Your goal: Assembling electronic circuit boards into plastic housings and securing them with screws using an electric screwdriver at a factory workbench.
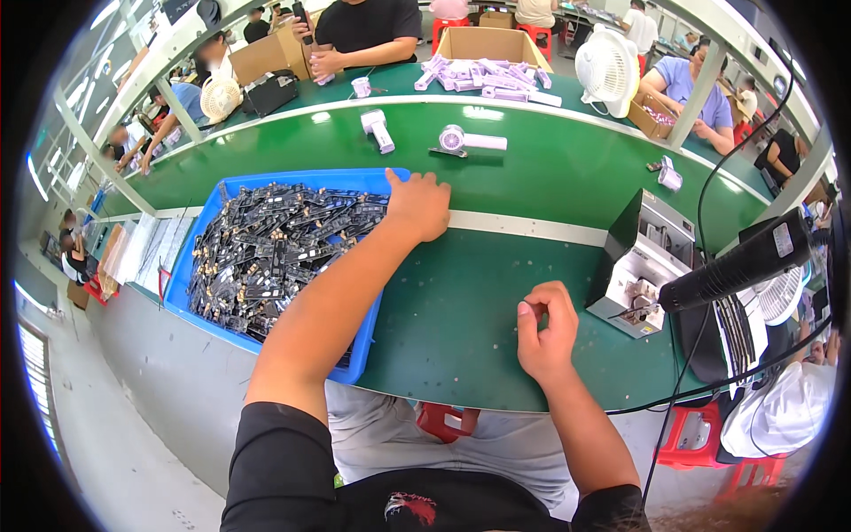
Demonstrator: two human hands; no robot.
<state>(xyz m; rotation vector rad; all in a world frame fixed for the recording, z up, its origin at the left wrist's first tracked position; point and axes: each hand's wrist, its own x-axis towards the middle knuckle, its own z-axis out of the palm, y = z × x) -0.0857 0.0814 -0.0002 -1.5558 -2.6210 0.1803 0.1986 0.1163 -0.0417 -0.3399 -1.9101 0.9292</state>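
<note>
My left hand (419, 206) reaches over the far right corner of a blue tray (362, 348), its fingers spread and stretched toward the green belt. I see nothing held in it. Heaped in the tray are narrow black parts (266, 239) with small copper-coloured bits. My right hand (547, 333) hovers over the dark green bench (452, 328), thumb and fingers curled in; whatever they hold, if anything, is hidden. Beyond the left hand, a lilac handheld fan (474, 142) and another lilac fan piece (378, 131) lie on the belt (310, 146).
A grey metal box device (643, 266) stands right of my right hand. Beside it hangs a black electric screwdriver (740, 263) with cables. Another lilac piece (670, 175) lies on the belt at right. Across it are a carton (492, 43), a white fan (606, 69) and people working.
</note>
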